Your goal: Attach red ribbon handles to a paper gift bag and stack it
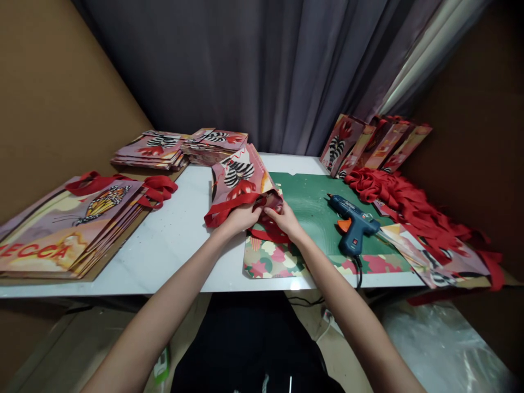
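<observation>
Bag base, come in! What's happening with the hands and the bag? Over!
Left hand and right hand on bag, at its red handle. Striped print showing. Glue gun on green mat, apart from both hands.

At frame centre, the left hand (242,219) and right hand (286,221) hold a bag (241,173). Right of centre, a glue gun (352,237) lies on a mat (301,202); red ribbon (413,204) heaps at right.
</observation>
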The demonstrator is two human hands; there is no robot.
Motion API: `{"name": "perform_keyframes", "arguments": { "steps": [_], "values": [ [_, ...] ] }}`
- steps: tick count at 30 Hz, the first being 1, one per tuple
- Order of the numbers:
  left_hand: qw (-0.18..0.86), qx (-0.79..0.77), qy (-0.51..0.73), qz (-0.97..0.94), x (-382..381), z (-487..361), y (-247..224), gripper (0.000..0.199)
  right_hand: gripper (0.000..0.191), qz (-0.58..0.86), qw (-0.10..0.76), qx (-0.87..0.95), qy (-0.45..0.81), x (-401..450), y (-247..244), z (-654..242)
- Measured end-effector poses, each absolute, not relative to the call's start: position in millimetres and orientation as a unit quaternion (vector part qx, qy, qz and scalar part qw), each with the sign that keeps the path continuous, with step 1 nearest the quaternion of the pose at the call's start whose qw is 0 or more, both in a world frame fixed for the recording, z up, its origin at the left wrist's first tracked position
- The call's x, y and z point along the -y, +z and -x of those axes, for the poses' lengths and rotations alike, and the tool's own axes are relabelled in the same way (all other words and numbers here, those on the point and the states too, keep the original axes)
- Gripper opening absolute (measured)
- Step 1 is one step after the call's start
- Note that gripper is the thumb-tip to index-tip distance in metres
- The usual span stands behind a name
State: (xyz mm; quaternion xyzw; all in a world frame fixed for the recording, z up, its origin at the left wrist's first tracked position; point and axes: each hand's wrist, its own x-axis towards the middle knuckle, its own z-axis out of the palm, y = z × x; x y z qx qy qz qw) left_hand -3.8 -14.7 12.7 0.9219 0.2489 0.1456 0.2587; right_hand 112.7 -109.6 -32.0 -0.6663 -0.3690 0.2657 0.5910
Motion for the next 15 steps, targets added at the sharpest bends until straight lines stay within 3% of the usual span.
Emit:
{"name": "perform_keyframes", "arguments": {
  "steps": [3,6,11,15],
  "values": [
    [0.244,-0.213,0.126,-0.938,16,-14,0,0.039,0.057,0.761,0.540,0.355,0.065,121,-22,-120],
    [0.228,-0.182,0.087,-0.953,19,-35,-10,0.032,0.064,0.805,0.432,0.402,-0.064,131,-3,-130],
    [0.163,-0.172,0.078,-0.968,29,-38,-9,0.024,0.056,0.863,0.234,0.445,-0.050,136,25,-147],
    [0.096,-0.212,0.113,-0.966,38,-17,-9,0.025,0.037,0.870,0.168,0.461,-0.053,132,33,-149]
  ]
}}
